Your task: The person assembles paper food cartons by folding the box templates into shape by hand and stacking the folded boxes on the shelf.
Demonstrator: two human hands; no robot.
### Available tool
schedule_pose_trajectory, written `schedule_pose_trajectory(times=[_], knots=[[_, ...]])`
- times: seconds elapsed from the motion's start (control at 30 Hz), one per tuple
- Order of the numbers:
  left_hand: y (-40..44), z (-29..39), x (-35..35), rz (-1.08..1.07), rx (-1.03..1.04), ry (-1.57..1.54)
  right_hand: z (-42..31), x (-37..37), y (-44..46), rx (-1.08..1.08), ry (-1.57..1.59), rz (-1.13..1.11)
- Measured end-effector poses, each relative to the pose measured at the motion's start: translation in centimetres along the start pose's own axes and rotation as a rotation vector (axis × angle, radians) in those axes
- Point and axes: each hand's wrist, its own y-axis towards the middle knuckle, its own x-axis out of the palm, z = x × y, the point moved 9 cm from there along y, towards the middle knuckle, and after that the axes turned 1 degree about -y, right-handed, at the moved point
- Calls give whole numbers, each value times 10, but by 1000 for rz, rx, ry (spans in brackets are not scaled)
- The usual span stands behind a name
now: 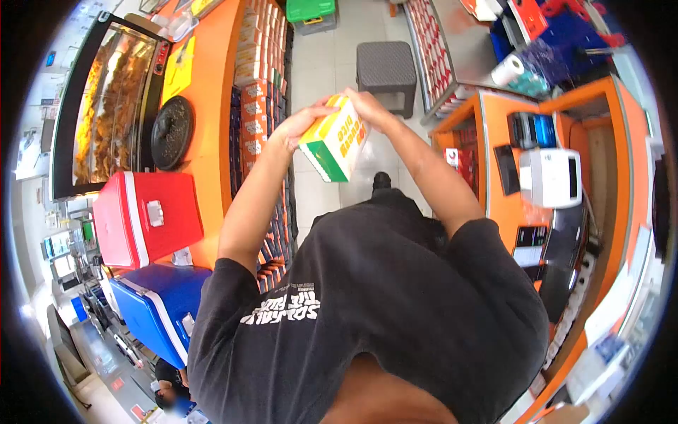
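Held out in front of my body is a yellow, white and green food carton (335, 145) with orange lettering on one side. My left hand (305, 125) grips its far left edge, fingers curled over the yellow top. On the other side, my right hand (367, 111) closes around the far right corner, and some of its fingertips are hidden behind the carton. The carton is tilted, its green end facing me, and hangs above the tiled floor.
A grey stool (386, 67) stands ahead on the floor. Along the left run an orange counter (205, 85), a lit food warmer (116, 99), a red cooler (159, 215) and a blue cooler (159, 304). Stacked cartons (254, 116) line the shelves below. A white printer (551, 178) sits at right.
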Motion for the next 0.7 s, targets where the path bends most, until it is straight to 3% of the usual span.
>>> schedule_pose_trajectory(times=[0.17,0.33,0.5,0.63,0.7], knots=[[26,38,-23,83,-11,-6,-15,-10,61,-21,-9,19],[62,55,-74,-37,-37,-47,-27,-8,115,-56,-26,34],[92,105,-129,-200,93,-92,-56,9,195,-51,-83,53],[127,139,-219,-176,176,-15,-57,25,286,-17,-85,69],[138,141,-306,-19,149,-405,-59,28,329,7,-122,136]])
